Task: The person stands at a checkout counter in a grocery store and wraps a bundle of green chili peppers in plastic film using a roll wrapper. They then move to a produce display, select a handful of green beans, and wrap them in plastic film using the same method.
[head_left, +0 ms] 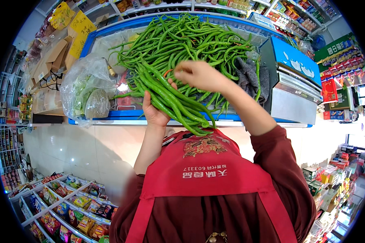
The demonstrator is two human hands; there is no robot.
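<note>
A bunch of long green chili peppers [172, 97] lies across my left hand [155, 113], whose thumb and fingers close around it from below. Just over the top side of the bunch is my right hand [196, 75], slightly blurred, its fingers curled inward. A thin red curved strip [167, 73] shows beside those fingertips; whether they pinch it I cannot make out. Beyond both hands, a large heap of loose green chili peppers [198, 40] covers the top of a blue-rimmed freezer chest [85, 46].
On the left are a clear plastic bag of leafy greens [83, 93] and an opened cardboard box [52, 60]. A dark grey cloth [253, 77] lies right of the heap, beside a blue-topped metal machine [294, 77]. Snack shelves [69, 206] stand at lower left.
</note>
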